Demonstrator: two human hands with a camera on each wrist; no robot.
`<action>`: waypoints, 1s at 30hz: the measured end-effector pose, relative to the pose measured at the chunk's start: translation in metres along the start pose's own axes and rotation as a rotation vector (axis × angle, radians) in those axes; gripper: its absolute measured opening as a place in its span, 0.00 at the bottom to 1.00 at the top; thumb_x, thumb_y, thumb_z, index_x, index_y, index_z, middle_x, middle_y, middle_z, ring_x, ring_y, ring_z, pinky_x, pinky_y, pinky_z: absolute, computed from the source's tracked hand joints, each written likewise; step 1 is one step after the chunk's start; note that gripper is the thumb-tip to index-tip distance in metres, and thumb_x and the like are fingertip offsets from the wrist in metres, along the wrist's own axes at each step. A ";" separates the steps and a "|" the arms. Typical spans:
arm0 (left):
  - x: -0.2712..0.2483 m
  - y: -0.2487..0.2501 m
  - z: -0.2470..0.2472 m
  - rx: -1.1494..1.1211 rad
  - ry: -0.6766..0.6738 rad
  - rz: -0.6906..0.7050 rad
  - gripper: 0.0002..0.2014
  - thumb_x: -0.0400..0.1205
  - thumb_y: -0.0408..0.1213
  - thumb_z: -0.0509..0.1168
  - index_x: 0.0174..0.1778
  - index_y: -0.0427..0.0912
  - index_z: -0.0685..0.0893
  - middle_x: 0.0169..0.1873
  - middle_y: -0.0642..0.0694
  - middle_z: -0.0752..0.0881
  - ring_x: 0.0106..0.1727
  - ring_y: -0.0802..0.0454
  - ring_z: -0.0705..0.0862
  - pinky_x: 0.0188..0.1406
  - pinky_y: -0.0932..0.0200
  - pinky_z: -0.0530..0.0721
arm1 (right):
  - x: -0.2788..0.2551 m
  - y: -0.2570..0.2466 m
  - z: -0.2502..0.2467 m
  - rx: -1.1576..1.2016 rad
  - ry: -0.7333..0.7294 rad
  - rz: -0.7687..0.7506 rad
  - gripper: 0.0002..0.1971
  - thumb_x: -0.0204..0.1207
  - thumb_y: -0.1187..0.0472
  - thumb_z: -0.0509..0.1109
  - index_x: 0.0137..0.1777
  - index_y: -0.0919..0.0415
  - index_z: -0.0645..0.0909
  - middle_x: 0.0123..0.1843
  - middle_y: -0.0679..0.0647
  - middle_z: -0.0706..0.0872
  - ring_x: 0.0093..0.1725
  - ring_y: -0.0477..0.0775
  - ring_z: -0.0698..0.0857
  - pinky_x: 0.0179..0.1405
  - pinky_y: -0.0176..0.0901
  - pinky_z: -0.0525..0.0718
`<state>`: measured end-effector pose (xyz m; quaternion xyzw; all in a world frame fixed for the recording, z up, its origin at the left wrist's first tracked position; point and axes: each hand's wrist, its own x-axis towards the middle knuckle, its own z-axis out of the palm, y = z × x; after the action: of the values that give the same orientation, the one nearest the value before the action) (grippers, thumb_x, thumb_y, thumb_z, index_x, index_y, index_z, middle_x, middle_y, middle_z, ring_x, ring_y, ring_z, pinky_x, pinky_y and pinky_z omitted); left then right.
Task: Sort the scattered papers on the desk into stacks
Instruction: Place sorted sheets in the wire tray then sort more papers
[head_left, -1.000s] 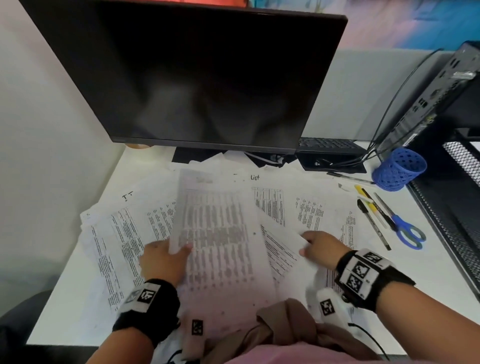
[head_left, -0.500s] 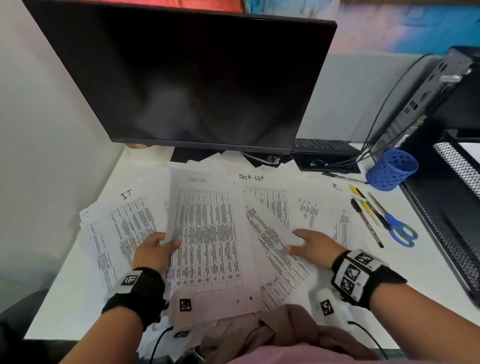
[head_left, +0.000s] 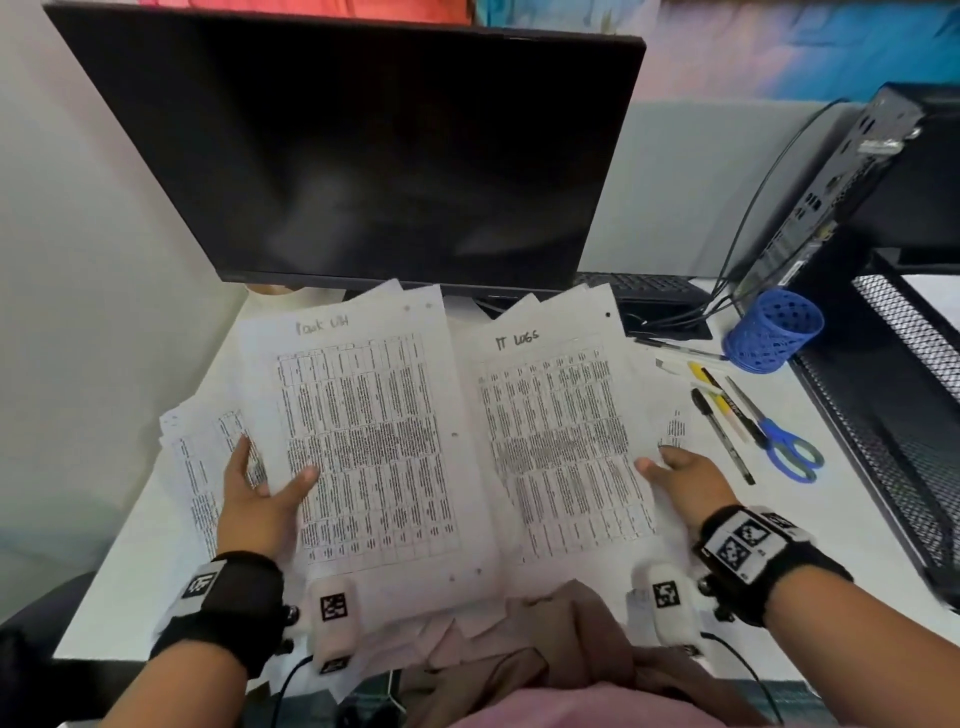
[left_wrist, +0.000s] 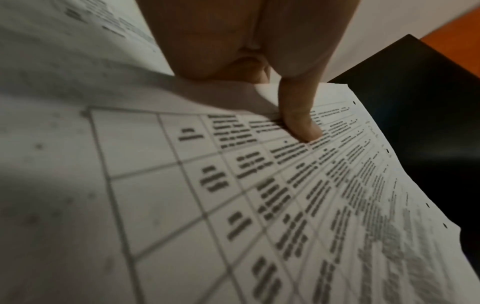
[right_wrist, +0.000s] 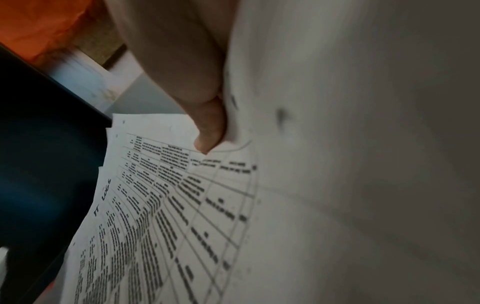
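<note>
Two sets of printed table sheets are held up side by side over the desk. My left hand (head_left: 270, 480) pinches the left edge of the sheets headed "Task List" (head_left: 363, 436), thumb on the printed face (left_wrist: 301, 127). My right hand (head_left: 675, 475) pinches the right edge of the sheets headed "IT Logs" (head_left: 561, 431), thumb on top (right_wrist: 210, 131). More scattered papers (head_left: 202, 467) lie on the white desk (head_left: 130, 571) beneath and to the left of the held sheets.
A large dark monitor (head_left: 363, 156) stands right behind the papers. At the right lie a tipped blue mesh pen cup (head_left: 774, 330), pens and markers (head_left: 722, 410) and blue-handled scissors (head_left: 789, 449). A black mesh rack (head_left: 893, 415) and a computer case (head_left: 841, 182) line the right edge.
Both hands have lifted sheets off the desk and spread apart. The left sheets came up upright, and the right hand raised the "IT Logs" sheets that lay slanted on the pile.
</note>
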<state>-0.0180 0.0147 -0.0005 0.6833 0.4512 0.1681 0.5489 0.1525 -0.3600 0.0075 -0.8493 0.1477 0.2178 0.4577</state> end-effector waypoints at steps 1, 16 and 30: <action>-0.004 0.001 0.003 0.056 -0.062 -0.015 0.41 0.72 0.53 0.75 0.79 0.50 0.65 0.74 0.45 0.75 0.73 0.42 0.75 0.73 0.49 0.70 | -0.003 0.000 0.004 0.024 -0.007 0.000 0.27 0.78 0.58 0.71 0.74 0.67 0.71 0.75 0.60 0.74 0.75 0.60 0.73 0.74 0.46 0.66; -0.034 0.017 0.039 -0.046 -0.130 -0.092 0.37 0.80 0.32 0.69 0.81 0.57 0.57 0.78 0.36 0.67 0.77 0.50 0.67 0.72 0.49 0.67 | -0.010 -0.023 0.043 -0.189 -0.200 -0.134 0.16 0.83 0.51 0.59 0.54 0.62 0.82 0.51 0.59 0.86 0.47 0.56 0.82 0.49 0.46 0.79; -0.037 0.004 0.035 0.079 -0.246 -0.166 0.08 0.78 0.35 0.71 0.43 0.34 0.80 0.35 0.42 0.83 0.35 0.48 0.79 0.36 0.58 0.75 | 0.017 -0.020 0.060 -0.228 -0.026 -0.110 0.02 0.76 0.65 0.70 0.47 0.61 0.81 0.51 0.53 0.84 0.57 0.58 0.81 0.47 0.37 0.75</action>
<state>-0.0106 -0.0358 0.0012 0.6804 0.4417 0.0194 0.5844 0.1626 -0.2996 -0.0159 -0.8997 0.0694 0.2189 0.3712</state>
